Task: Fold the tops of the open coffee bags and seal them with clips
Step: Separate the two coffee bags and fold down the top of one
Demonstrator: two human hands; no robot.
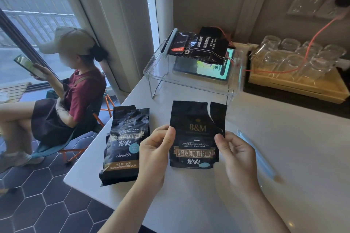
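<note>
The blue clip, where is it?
The blue clip lies on the white table, just right of the right hand holding the B&M coffee bag.

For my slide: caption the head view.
Both hands, left and right, pinch a torn-topped coffee bag upright, blue clip beside it.

Held bag [197,134] btwn 2nd bag [124,143] left & clip [255,155] right, rack [191,73] behind.

Your white table [189,195] carries two coffee bags [125,143], a blue clip [259,155], an acrylic stand [191,83], and a tray of glasses [295,85]
</note>
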